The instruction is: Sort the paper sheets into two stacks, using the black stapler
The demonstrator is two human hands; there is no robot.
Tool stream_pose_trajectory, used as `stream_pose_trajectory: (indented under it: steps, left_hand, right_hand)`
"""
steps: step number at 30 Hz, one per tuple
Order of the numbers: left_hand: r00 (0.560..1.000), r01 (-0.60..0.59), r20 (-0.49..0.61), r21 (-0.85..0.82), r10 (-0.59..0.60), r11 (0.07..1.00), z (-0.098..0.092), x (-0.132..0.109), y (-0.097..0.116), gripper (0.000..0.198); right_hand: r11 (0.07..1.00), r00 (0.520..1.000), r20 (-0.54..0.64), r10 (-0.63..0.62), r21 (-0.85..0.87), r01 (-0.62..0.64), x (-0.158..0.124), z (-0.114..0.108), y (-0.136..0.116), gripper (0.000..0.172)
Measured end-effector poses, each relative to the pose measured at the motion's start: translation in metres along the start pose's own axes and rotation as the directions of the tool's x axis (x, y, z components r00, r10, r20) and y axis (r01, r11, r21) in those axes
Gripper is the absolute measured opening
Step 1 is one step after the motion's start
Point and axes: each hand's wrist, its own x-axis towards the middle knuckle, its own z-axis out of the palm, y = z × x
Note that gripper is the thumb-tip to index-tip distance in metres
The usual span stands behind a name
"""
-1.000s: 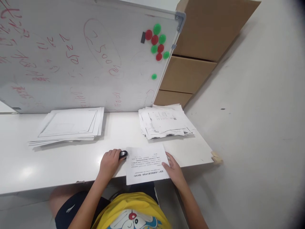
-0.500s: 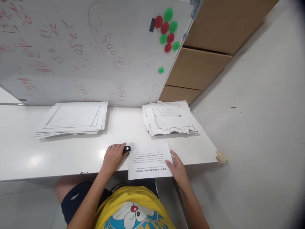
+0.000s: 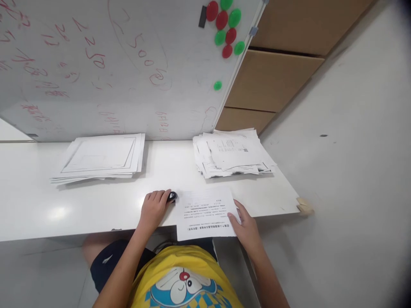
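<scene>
A printed sheet of paper (image 3: 205, 211) lies at the near edge of the white table (image 3: 96, 201), its text upside down to me. My right hand (image 3: 246, 226) grips the sheet's right near corner, fingers curled on it. My left hand (image 3: 154, 207) rests just left of the sheet, fingers closed over a small black object (image 3: 172, 196) that shows only at its tip.
A neat stack of papers (image 3: 102, 157) lies at the back left, a looser pile of printed sheets (image 3: 233, 157) at the back right. A whiteboard (image 3: 128, 64) with red writing and red and green magnets (image 3: 226, 30) stands behind. Cardboard boxes (image 3: 276, 77) stand to the right.
Both hands keep their hold on the sheet and the black object. The camera has tilted, so the scene sits a little higher and to the right.
</scene>
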Motion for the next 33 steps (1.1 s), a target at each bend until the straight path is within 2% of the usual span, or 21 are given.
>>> stream_pose_trajectory:
  steps: [4,8,12,14,17,20,23,30,33]
  left_hand:
    - [1.000,-0.008,0.007,0.026,0.008,1.000,0.000,0.002,0.000,0.026]
    - [0.999,-0.026,0.025,0.002,0.026,1.000,-0.001,0.002,0.001,0.026]
    - [0.998,-0.048,0.031,-0.066,0.050,0.997,-0.012,0.005,0.001,0.031]
    - [0.995,-0.039,0.090,-0.116,0.050,0.993,-0.021,0.015,0.000,0.037]
    - [0.981,0.034,0.192,-0.124,-0.010,0.992,-0.025,0.043,-0.001,0.042]
    - [0.940,0.102,0.332,-0.054,-0.079,0.993,-0.015,0.076,0.000,0.040]
    - [0.879,0.097,0.471,-0.020,-0.076,0.995,-0.001,0.095,0.002,0.037]
    - [0.849,0.051,0.527,-0.017,-0.035,0.999,0.009,0.090,0.013,0.036]
    - [0.837,0.019,0.546,-0.022,-0.004,1.000,0.013,0.090,0.017,0.032]
  right_hand:
    - [1.000,1.000,0.012,0.000,-0.015,0.000,0.002,0.002,-0.002,0.052]
    - [0.999,0.999,0.037,0.002,0.052,-0.004,0.003,0.007,-0.007,0.051]
    - [0.989,0.997,0.070,0.017,0.143,-0.027,0.006,0.013,-0.008,0.051]
    - [0.979,0.996,0.087,0.007,0.200,-0.024,0.007,0.016,-0.007,0.050]
    - [0.965,0.996,0.091,-0.009,0.263,-0.015,0.011,0.020,-0.006,0.050]
    - [0.958,0.997,0.077,-0.016,0.287,-0.006,0.013,0.024,-0.009,0.049]
    - [0.953,0.998,0.057,-0.028,0.303,0.010,0.014,0.028,-0.010,0.047]
    - [0.931,0.998,0.070,0.006,0.365,-0.031,0.027,0.034,-0.008,0.041]
    - [0.931,0.992,0.126,-0.007,0.364,-0.040,0.035,0.034,-0.014,0.037]
